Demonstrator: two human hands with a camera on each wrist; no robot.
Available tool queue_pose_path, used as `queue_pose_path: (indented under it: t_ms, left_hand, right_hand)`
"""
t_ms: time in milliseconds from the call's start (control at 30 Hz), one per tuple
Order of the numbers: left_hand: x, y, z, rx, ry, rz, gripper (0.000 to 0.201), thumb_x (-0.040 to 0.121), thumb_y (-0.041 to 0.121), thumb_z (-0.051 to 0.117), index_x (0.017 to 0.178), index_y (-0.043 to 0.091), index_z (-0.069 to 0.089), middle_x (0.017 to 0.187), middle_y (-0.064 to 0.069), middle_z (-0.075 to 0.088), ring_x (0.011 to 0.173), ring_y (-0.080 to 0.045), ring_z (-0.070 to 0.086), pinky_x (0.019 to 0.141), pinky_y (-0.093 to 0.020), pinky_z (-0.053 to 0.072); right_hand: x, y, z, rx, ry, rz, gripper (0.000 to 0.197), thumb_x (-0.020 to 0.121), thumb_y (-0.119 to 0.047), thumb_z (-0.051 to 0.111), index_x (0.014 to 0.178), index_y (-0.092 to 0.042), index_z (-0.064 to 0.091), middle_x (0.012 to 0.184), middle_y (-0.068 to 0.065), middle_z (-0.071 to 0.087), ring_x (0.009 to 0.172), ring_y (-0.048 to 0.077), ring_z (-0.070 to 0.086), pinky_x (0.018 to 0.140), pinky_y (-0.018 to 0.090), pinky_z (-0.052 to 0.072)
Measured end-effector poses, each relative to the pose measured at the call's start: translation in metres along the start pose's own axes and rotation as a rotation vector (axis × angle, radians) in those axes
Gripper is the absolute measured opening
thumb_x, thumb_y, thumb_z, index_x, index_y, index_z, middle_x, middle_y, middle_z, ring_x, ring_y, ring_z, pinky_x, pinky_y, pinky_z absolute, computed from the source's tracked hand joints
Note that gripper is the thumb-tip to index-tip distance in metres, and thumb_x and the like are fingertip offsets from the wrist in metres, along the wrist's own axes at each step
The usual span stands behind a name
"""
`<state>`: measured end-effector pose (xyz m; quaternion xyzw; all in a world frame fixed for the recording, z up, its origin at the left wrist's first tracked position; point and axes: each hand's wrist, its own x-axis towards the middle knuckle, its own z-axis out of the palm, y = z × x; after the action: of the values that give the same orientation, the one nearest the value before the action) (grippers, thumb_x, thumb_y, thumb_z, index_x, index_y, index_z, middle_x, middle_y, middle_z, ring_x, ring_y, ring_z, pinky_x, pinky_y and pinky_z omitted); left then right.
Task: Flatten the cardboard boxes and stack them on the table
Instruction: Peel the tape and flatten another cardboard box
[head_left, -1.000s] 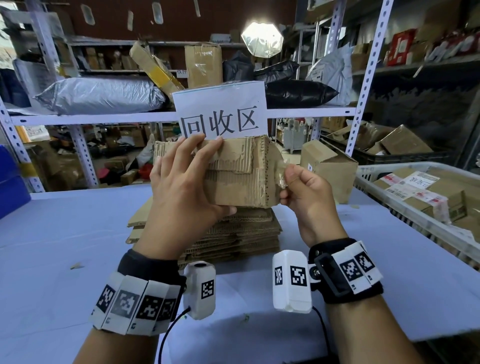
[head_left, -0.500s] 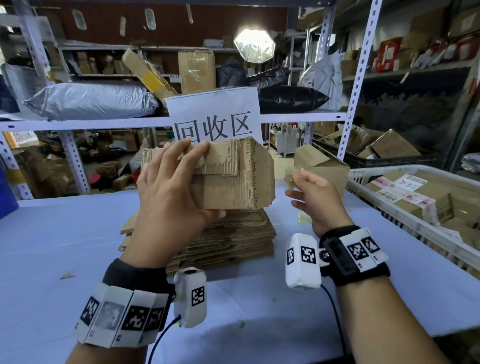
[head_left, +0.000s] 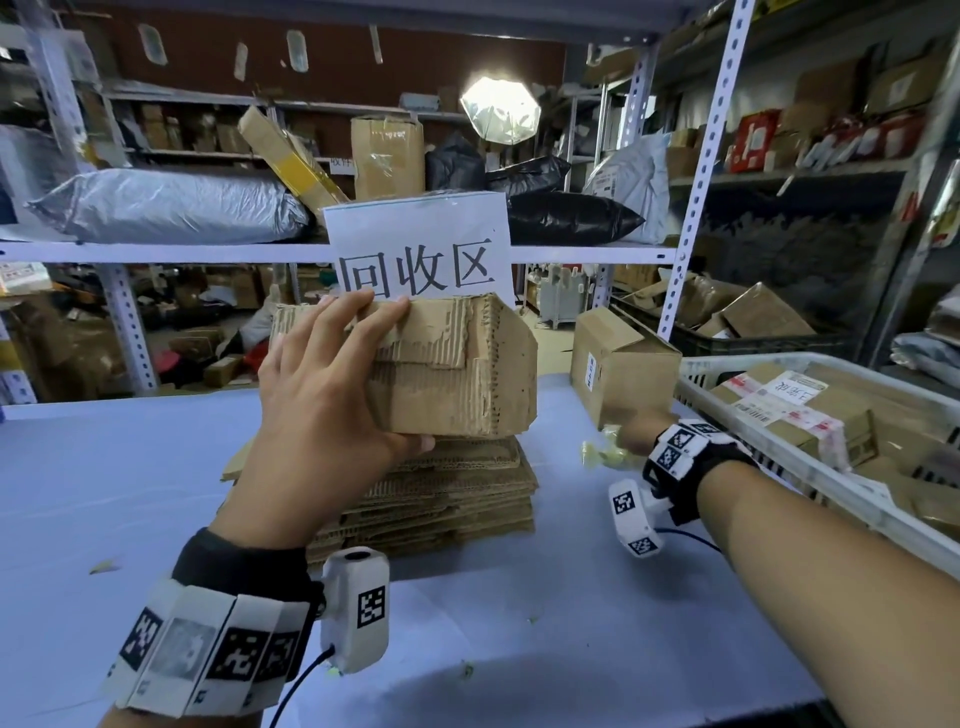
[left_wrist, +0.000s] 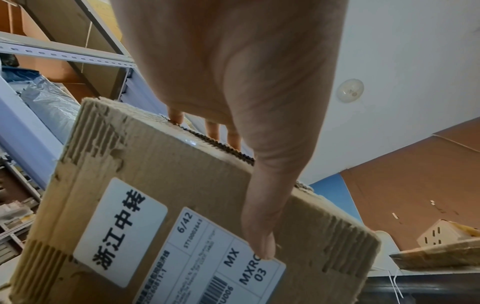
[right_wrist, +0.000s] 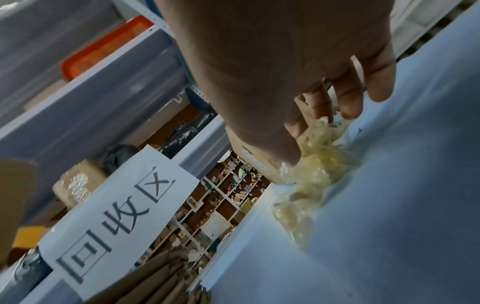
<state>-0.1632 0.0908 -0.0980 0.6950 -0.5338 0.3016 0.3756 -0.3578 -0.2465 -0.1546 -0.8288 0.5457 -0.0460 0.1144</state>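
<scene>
My left hand (head_left: 343, 379) grips a worn cardboard box (head_left: 467, 384) in the air, fingers over its top edge and thumb under it. The left wrist view shows the labelled side of the box (left_wrist: 155, 205) with the left hand's (left_wrist: 246, 102) thumb pressed on it. Right below it a stack of flattened cardboard (head_left: 447, 493) lies on the blue table (head_left: 104, 493). Down at the table, right of the stack, my right hand (head_left: 634, 431) curls its fingers on a crumpled wad of clear tape (head_left: 602, 452). In the right wrist view the right hand (right_wrist: 298, 115) holds the tape wad (right_wrist: 319, 164) against the tabletop.
A closed upright box (head_left: 623, 369) stands just behind my right hand. A white basket (head_left: 691, 379) of parcels fills the right side. A paper sign (head_left: 421, 249) hangs on the shelf rack behind the table, which is crowded with bags and boxes.
My right hand left the box's right end with the peeled tape and dropped right to the table. The left hand alone keeps the box raised.
</scene>
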Motion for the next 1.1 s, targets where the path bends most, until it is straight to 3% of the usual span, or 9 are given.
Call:
queue_pose_path:
  t_ms: [133,267,400,500,700,867,1000,1033,1100]
  left_hand:
    - [0.003,0.001,0.000,0.003,-0.010,0.000,0.121,0.047,0.053,0.093,0.152,0.039,0.036,0.158,0.006,0.035,0.149,-0.023,0.025,0.116,-0.053,0.022]
    - [0.015,0.006,-0.003,0.016,-0.050,0.000,0.112,0.049,0.063,0.077,0.151,0.039,0.039,0.157,0.005,0.037,0.148,-0.026,0.028,0.115,-0.055,0.024]
    - [0.035,0.010,-0.004,0.051,-0.125,0.013,0.112,0.054,0.056,0.090,0.152,0.042,0.036,0.157,0.008,0.035,0.146,-0.020,0.024,0.115,-0.053,0.019]
    - [0.051,0.012,-0.002,0.085,-0.186,0.025,0.112,0.056,0.056,0.090,0.152,0.044,0.034,0.156,0.009,0.034,0.143,-0.019,0.023,0.115,-0.053,0.018]
    - [0.072,0.014,0.008,0.164,-0.281,0.047,0.112,0.057,0.063,0.086,0.152,0.049,0.028,0.154,0.009,0.032,0.143,-0.027,0.023,0.118,-0.056,0.016]
    - [0.083,0.013,0.008,0.179,-0.284,0.052,0.114,0.055,0.067,0.085,0.152,0.048,0.028,0.153,0.010,0.033,0.143,-0.026,0.023,0.118,-0.056,0.017]
    - [0.089,0.012,0.008,0.183,-0.288,0.049,0.113,0.056,0.068,0.084,0.152,0.048,0.028,0.152,0.010,0.034,0.141,-0.024,0.023,0.116,-0.056,0.018]
    - [0.089,0.011,0.009,0.185,-0.291,0.049,0.113,0.056,0.069,0.084,0.152,0.048,0.027,0.152,0.010,0.034,0.141,-0.024,0.023,0.116,-0.056,0.018]
    - [0.089,0.011,0.011,0.190,-0.294,0.052,0.114,0.055,0.070,0.083,0.152,0.049,0.026,0.153,0.009,0.034,0.141,-0.025,0.024,0.116,-0.056,0.019]
  right_hand:
    - [0.011,-0.012,0.000,-0.001,0.014,-0.009,0.035,0.097,-0.034,0.056,0.122,-0.011,0.056,0.134,0.014,0.056,0.122,0.031,0.055,0.105,0.041,0.046]
    - [0.015,-0.025,-0.003,0.004,0.062,-0.014,0.047,0.094,-0.033,0.058,0.134,-0.009,0.055,0.134,0.012,0.057,0.121,0.030,0.055,0.101,0.038,0.047]
    - [0.016,-0.024,-0.003,-0.055,0.124,-0.059,0.032,0.092,-0.024,0.057,0.121,-0.011,0.061,0.120,0.010,0.064,0.106,0.028,0.061,0.085,0.034,0.049]
    - [0.012,-0.024,-0.006,-0.071,0.163,-0.115,0.018,0.094,-0.015,0.053,0.107,-0.009,0.063,0.109,0.011,0.068,0.095,0.028,0.064,0.079,0.031,0.049]
    - [-0.002,-0.026,-0.018,-0.014,0.223,-0.156,0.025,0.083,-0.008,0.059,0.106,-0.006,0.069,0.103,0.014,0.070,0.096,0.031,0.066,0.087,0.037,0.056]
    - [-0.015,-0.038,-0.022,-0.123,0.215,-0.161,0.028,0.088,-0.019,0.059,0.112,-0.007,0.066,0.113,0.011,0.066,0.103,0.028,0.063,0.085,0.032,0.051]
    - [-0.025,-0.045,-0.033,-0.049,0.254,-0.163,0.008,0.086,-0.015,0.054,0.083,-0.010,0.060,0.109,0.016,0.061,0.088,0.031,0.061,0.066,0.029,0.043]
    - [-0.028,-0.047,-0.035,-0.030,0.266,-0.165,0.008,0.086,-0.015,0.053,0.085,-0.012,0.060,0.112,0.017,0.057,0.089,0.031,0.061,0.066,0.029,0.042]
    - [-0.035,-0.050,-0.040,0.008,0.294,-0.160,0.021,0.088,-0.018,0.053,0.107,-0.017,0.063,0.126,0.015,0.046,0.087,0.029,0.061,0.067,0.030,0.042]
